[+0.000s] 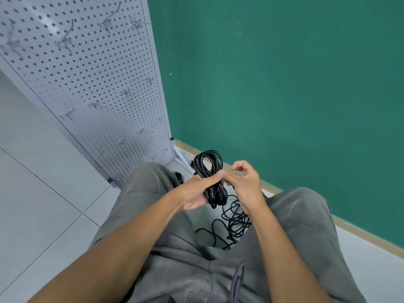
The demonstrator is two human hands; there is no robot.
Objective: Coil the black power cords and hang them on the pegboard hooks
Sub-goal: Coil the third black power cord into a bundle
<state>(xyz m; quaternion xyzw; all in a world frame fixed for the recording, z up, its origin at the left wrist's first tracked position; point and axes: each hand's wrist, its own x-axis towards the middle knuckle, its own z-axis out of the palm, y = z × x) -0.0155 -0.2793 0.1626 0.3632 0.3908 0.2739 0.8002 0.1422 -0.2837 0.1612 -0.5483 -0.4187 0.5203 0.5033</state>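
So the left hand (196,189) has its fingers curled tight around the middle of a coiled bundle of black rubber power cord (211,171), with the thumb laid across the front of it, and the loops stick up above the fist and poke out a bit below it. The right hand (244,184) is right beside it, fingers loosely bent and half open; its thumb and forefinger meet just at the bundle next to the left thumb, but whether they're actually pinching a strand there I can't tell. The rest of the cord hangs down from the bundle into a loose black tangle (234,224) on the pale tiled floor (43,193) between the person's knees in grey trousers (175,259). The white perforated metal pegboard (87,73) stands up ahead on the left against the green wall (284,84), and its silver wire hooks (65,41) are all bare.
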